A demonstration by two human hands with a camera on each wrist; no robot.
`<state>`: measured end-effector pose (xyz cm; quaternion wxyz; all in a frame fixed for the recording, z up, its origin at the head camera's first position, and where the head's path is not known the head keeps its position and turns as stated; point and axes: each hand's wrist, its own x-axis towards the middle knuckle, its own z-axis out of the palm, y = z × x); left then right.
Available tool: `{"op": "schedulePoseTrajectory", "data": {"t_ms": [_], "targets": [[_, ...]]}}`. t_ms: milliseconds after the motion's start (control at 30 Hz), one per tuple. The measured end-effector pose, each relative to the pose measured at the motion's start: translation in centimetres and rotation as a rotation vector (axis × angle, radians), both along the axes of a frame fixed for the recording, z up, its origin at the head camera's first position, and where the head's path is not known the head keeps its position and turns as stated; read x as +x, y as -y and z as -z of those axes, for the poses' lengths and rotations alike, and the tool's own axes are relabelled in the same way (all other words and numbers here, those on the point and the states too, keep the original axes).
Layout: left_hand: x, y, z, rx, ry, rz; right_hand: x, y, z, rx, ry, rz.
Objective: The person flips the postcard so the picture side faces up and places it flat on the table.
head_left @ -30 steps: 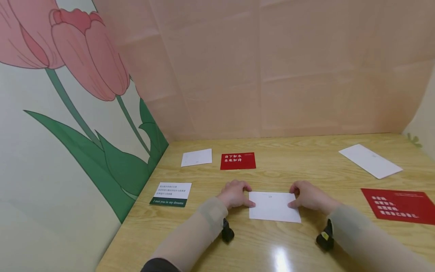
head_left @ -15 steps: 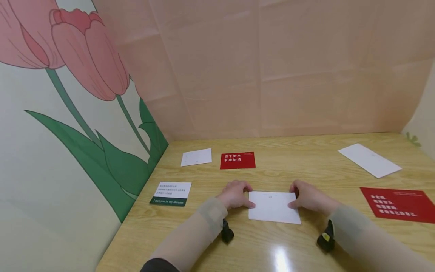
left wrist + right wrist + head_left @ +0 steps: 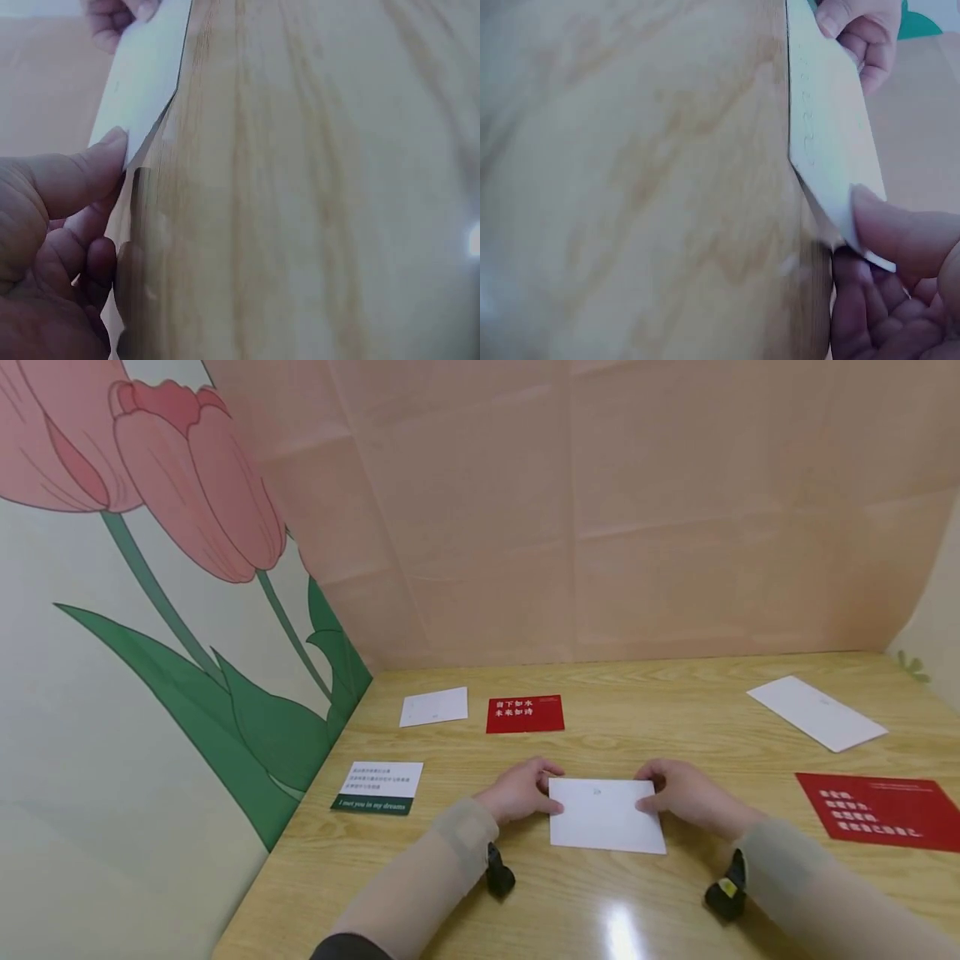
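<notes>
A white card [image 3: 606, 822] with a small grey mark near its far edge lies between both hands, its far side tilted slightly off the table. My left hand [image 3: 517, 791] pinches its left edge, thumb on top and fingers beneath. On the opposite edge, my right hand [image 3: 690, 793] pinches it the same way. In the left wrist view the card [image 3: 142, 75] shows a gap under its near corner. From the right wrist, the thumb [image 3: 900, 229] presses on the card [image 3: 829, 112] and the fingers are curled below.
Beyond the hands lie a white card [image 3: 433, 707] and a red card [image 3: 525, 715] with white writing. A white-and-green card [image 3: 377, 787] is at left. On the right are another white card [image 3: 817, 714] and a larger red card [image 3: 885, 812]. A pink-covered wall [image 3: 480, 527] stands behind the table.
The far edge of the white card between the hands has risen slightly, and its sides are gripped a little differently. The other cards have stayed in place.
</notes>
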<state>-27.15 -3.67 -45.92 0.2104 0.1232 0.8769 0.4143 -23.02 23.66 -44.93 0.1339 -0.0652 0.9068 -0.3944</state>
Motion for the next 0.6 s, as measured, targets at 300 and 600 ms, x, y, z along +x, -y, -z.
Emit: {"op": "schedulePoseTrajectory", "data": {"t_ms": [300, 600], "targets": [[-0.18, 0.18, 0.27, 0.085, 0.031, 0.027, -0.05, -0.42, 0.0, -0.1, 0.036, 0.019], [-0.48, 0.68, 0.1, 0.158, 0.025, 0.033, 0.11, -0.5, -0.79, -0.154, 0.047, 0.018]]}}
